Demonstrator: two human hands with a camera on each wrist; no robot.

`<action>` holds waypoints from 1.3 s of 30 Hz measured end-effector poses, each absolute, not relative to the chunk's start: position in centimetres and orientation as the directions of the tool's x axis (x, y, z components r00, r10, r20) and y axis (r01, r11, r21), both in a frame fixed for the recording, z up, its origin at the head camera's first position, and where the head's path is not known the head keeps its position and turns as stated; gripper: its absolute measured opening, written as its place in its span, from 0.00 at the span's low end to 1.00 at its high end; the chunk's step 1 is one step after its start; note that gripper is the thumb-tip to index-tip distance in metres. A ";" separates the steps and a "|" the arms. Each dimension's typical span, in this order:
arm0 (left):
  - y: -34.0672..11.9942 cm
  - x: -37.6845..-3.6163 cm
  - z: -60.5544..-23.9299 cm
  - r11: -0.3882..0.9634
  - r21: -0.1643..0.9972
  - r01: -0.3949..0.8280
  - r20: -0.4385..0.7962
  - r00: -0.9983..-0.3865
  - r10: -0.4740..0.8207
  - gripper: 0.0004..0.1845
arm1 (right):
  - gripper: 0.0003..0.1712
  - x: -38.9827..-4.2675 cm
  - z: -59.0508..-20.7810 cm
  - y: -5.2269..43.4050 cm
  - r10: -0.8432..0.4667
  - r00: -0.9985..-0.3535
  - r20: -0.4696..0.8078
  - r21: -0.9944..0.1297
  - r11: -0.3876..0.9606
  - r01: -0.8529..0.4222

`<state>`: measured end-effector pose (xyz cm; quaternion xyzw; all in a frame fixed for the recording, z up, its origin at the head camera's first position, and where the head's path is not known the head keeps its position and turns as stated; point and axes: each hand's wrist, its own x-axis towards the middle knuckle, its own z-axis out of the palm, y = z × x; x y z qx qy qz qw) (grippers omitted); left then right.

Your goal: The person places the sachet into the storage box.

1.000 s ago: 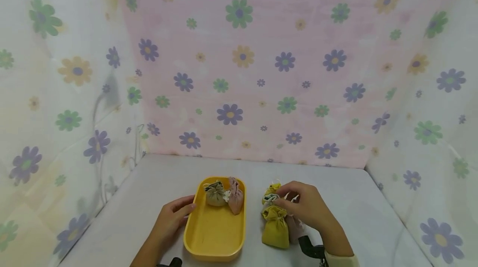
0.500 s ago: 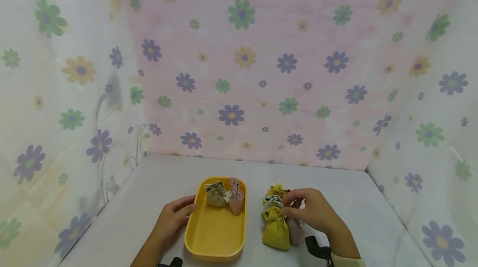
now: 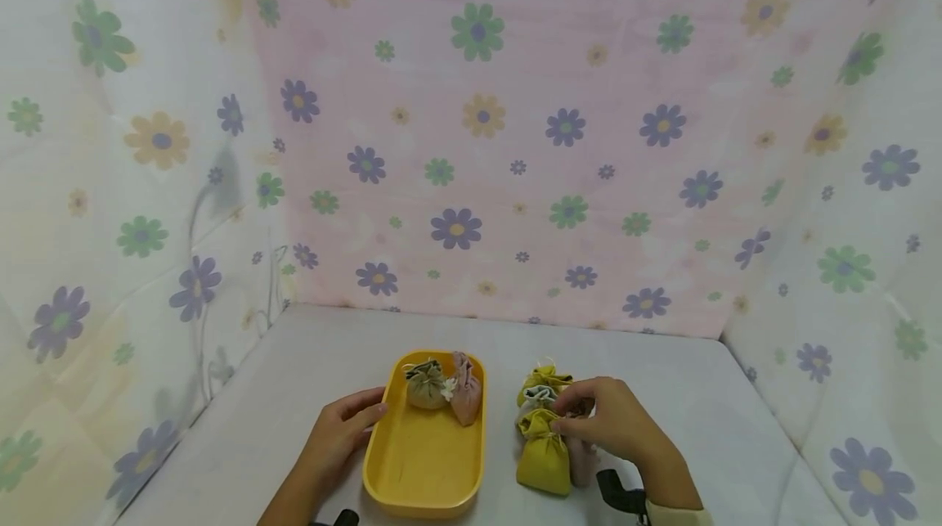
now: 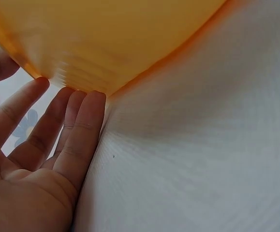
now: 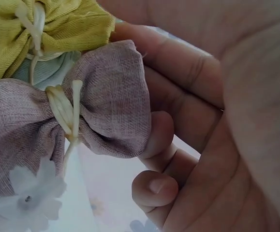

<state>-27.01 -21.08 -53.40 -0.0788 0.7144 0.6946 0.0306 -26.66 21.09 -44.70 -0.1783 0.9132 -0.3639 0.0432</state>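
Observation:
My left hand (image 3: 331, 436) rests against the left side of a yellow tray (image 3: 423, 469); in the left wrist view its fairly straight fingers (image 4: 81, 125) touch the tray's outer wall. My right hand (image 3: 621, 424) is at a cluster of small drawstring pouches, with thumb and forefinger by the gathered top of the front yellow pouch (image 3: 545, 460). The right wrist view shows a mauve pouch (image 5: 108, 101) with a white flower against the other curled fingers. Whether the thumb and forefinger pinch the yellow cloth is hidden there. A pale grey-green pouch (image 3: 536, 397) sits behind.
Inside the tray's far end lie an olive pouch (image 3: 425, 387) and a pink pouch (image 3: 466, 395). Another yellow pouch (image 3: 540, 379) stands at the back of the cluster. The white table (image 3: 346, 338) meets a flowered curtain (image 3: 515, 182) at the back and sides.
My right hand has drawn back from the grey-green pouch, then come nearer the front yellow pouch's top. The left hand, the tray and the pouches look unmoved.

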 end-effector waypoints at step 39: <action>-21.0 -26.9 -53.2 0.036 0.986 -0.165 -0.162 -0.984 -0.074 0.25 | 0.02 -26.7 -44.6 20.4 -0.399 -0.912 0.093 -0.633 0.684 -0.363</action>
